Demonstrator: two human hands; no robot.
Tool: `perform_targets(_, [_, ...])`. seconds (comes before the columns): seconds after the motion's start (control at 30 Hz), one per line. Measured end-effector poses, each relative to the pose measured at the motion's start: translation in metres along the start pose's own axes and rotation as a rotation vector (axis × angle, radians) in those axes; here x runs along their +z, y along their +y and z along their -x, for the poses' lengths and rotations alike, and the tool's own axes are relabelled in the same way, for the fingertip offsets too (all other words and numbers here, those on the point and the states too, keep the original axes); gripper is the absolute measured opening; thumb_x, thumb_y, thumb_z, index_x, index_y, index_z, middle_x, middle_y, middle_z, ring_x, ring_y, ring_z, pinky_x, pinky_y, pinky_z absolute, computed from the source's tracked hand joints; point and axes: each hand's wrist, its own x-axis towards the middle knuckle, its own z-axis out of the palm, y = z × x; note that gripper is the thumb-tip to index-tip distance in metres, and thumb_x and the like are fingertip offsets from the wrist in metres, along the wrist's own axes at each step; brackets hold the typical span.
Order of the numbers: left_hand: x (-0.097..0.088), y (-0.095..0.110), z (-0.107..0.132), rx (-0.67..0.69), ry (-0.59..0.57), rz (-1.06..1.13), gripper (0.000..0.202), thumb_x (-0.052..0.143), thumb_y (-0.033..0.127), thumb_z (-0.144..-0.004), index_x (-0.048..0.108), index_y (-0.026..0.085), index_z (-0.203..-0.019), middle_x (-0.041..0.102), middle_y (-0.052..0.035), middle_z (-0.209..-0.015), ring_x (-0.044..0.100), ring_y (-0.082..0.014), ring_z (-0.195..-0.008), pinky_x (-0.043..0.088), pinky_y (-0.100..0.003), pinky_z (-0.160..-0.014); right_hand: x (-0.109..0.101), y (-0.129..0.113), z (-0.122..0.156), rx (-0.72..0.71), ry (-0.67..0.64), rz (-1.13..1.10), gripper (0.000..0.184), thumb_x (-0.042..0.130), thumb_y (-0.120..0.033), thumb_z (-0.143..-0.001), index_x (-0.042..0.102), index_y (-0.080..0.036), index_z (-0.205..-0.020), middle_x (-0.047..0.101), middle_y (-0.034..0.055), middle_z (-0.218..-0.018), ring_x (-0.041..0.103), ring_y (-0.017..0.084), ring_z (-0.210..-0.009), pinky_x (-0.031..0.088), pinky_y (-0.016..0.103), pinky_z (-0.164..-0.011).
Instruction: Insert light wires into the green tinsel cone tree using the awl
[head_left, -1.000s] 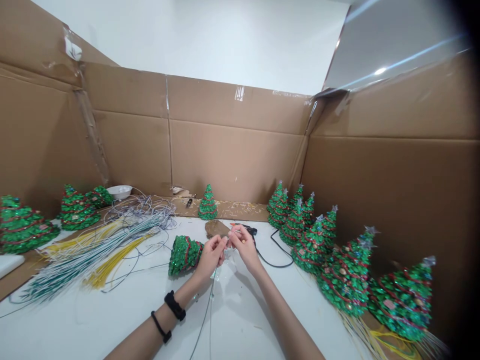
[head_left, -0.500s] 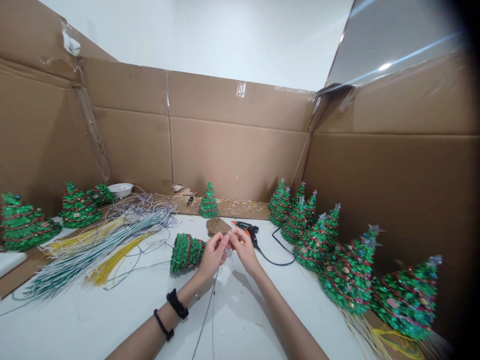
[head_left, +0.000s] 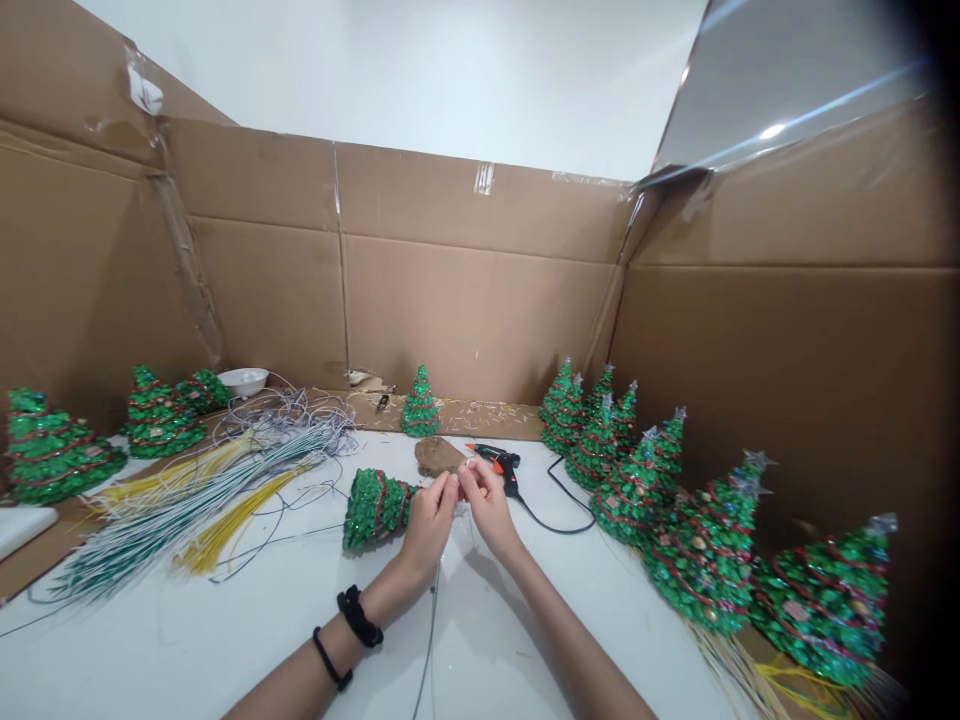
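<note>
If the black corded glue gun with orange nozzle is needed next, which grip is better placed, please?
Probably the right grip: it is nearer to the black glue gun. The left grip is farther, beside the green, sparkly, cone-shaped tree lying sideways. Both look occupied, though.

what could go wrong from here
The right hand is close to the glue gun, which might burn it if hot. The left hand could knock the Christmas tree lying on its side beside it. The thin dark wire trailing toward the person might snag.

Bright, glare top-R, R edge blk
</note>
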Motion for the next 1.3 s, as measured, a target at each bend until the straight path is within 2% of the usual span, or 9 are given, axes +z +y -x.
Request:
perform_targets(0.17, [0.001,-0.003,0.005,-0.009,0.056,-0.095,0.042,0.032,0.044,-0.094,0.060,0.016,-0.078,0.066,-0.0062,-0.072,0.057,-0.0178,-0.065,0.038,-0.027,-0.062,0.021,0.010,0.014,-0.055,0.141,0.052,0.026,0.044,-0.046,-0.089,0.045,-0.023,-0.076,0.043,-0.0029,-0.069,0.041,0.013,-0.064,0.037,0.024,-0.060])
perform_targets(0.37, [0.004,-0.007,0.010,-0.025,0.070,-0.124,0.042,0.033,0.042,-0.093,0.062,0.017,-0.074,0.069,-0.0081,-0.073,0.060,-0.0198,-0.066,0.038,-0.028,-0.062,0.029,0.014,0.023,-0.045,0.225,0.054,0.025,0.042,-0.045,-0.090,0.043,-0.024,-0.076,0.043,-0.0024,-0.069,0.042,0.014,-0.065,0.038,0.026,-0.062])
perform_targets(0.77, [0.004,-0.006,0.011,-0.004,0.079,-0.103,0.036,0.035,0.039,-0.093,0.060,0.018,-0.076,0.068,-0.0062,-0.073,0.060,-0.0184,-0.065,0.039,-0.026,-0.062,0.029,0.009,0.024,-0.059,0.210,0.066,0.023,0.041,-0.041,-0.091,0.042,-0.024,-0.076,0.042,-0.0021,-0.069,0.041,0.015,-0.065,0.038,0.027,-0.063])
perform_targets(1.13, [0.004,-0.004,0.010,-0.007,0.071,-0.124,0.041,0.032,0.041,-0.094,0.059,0.018,-0.073,0.068,-0.0059,-0.070,0.059,-0.0177,-0.063,0.039,-0.026,-0.060,0.029,0.007,0.025,-0.066,0.194,0.097,0.020,0.040,-0.038,-0.092,0.042,-0.024,-0.078,0.043,-0.0023,-0.070,0.043,0.014,-0.065,0.038,0.026,-0.063])
perform_targets(1.3, [0.004,-0.004,0.011,-0.001,0.072,-0.101,0.040,0.033,0.040,-0.094,0.061,0.016,-0.079,0.070,-0.0073,-0.076,0.061,-0.0183,-0.066,0.040,-0.027,-0.062,0.028,0.006,0.024,-0.077,0.195,0.120,0.021,0.039,-0.038,-0.091,0.042,-0.022,-0.078,0.044,-0.0030,-0.070,0.043,0.013,-0.065,0.039,0.025,-0.063])
